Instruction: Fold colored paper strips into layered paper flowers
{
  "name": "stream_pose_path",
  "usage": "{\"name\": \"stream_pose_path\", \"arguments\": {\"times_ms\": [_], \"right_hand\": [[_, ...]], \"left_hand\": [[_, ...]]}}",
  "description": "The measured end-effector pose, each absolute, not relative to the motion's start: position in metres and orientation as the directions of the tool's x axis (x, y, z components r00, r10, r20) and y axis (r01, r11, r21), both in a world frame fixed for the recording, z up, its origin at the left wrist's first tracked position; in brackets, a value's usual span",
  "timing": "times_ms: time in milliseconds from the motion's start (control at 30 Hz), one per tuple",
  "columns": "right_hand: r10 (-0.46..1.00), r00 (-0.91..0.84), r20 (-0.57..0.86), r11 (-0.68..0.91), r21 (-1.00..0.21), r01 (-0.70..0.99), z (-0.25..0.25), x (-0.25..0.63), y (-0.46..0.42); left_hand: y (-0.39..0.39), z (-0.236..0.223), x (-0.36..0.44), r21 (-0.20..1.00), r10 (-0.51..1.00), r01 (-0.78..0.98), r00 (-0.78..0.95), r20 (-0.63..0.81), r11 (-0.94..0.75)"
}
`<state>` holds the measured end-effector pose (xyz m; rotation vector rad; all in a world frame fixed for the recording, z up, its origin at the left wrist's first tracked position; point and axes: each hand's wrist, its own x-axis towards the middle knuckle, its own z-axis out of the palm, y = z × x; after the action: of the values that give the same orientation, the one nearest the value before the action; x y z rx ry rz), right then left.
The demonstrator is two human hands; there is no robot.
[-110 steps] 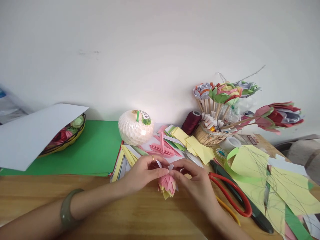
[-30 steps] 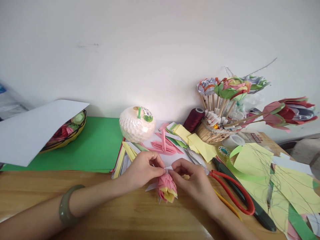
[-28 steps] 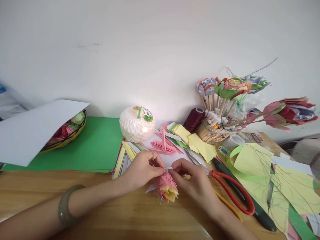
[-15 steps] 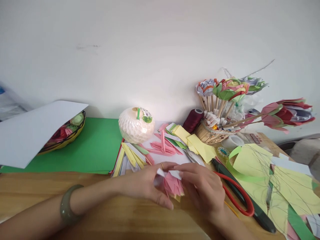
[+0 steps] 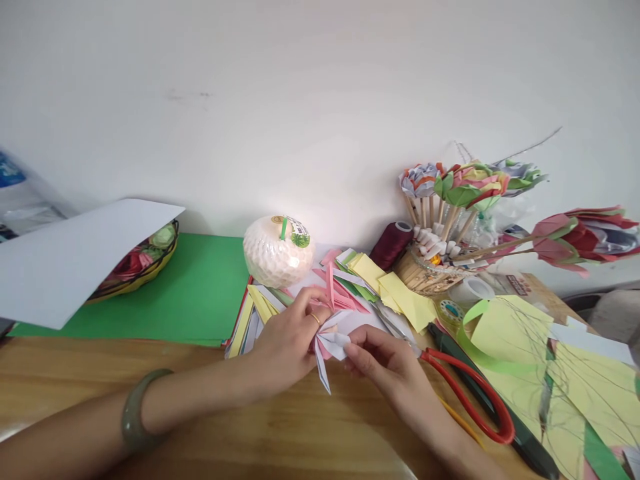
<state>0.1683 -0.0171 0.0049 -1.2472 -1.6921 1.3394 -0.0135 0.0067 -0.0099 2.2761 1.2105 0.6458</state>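
Observation:
Between both hands is a folded paper flower, with pale white-lilac petals spread outward and some pink at its centre. My left hand, a ring on one finger, is closed around its left side and back. My right hand pinches one pale petal at the flower's right between thumb and forefinger. Just beyond the hands lie folded pink paper strips and a fan of yellow and white strips. Red-handled scissors rest right of my right hand.
A wrapped white coconut stands by the wall. Behind on the right are a basket of paper flowers and a maroon thread spool. Yellow sheets with loose wires cover the right side. Green board and a basket under white paper lie left.
The flower has been turned, so its pale petals now face me instead of the pink folds. My left hand has curled around it, and my right hand has shifted to pinch a petal.

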Motion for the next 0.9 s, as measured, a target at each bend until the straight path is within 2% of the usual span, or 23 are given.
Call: {"name": "stream_pose_path", "arguments": {"times_ms": [133,367,667,800,900], "right_hand": [[0.924,-0.364,-0.12,-0.058,-0.983,0.177,0.001,0.1679,-0.0176],[0.9,-0.402,-0.17,-0.134,-0.984,0.115,-0.0017,0.1665,-0.019],[0.864,-0.434,-0.257,-0.229,-0.967,0.115,0.0028,0.1602,-0.019],[0.913,-0.377,-0.159,-0.083,-0.974,0.211,-0.0005,0.1613,-0.0177],[0.947,-0.312,-0.08,0.021,-0.951,0.307,-0.0041,0.1683,-0.0123]], "left_hand": [[0.0041,-0.0057,-0.0122,0.701,0.854,0.547,0.491,0.173,-0.457],[0.0009,-0.0037,-0.0083,0.871,0.844,0.294,0.49,0.217,-0.394],[-0.0029,-0.0083,-0.0068,0.922,0.867,0.176,0.437,0.24,-0.344],[-0.0025,-0.0104,-0.0064,0.963,0.89,0.069,0.404,0.211,-0.26],[0.0004,-0.0097,-0.0084,0.994,0.876,-0.077,0.471,0.104,-0.077]]}}
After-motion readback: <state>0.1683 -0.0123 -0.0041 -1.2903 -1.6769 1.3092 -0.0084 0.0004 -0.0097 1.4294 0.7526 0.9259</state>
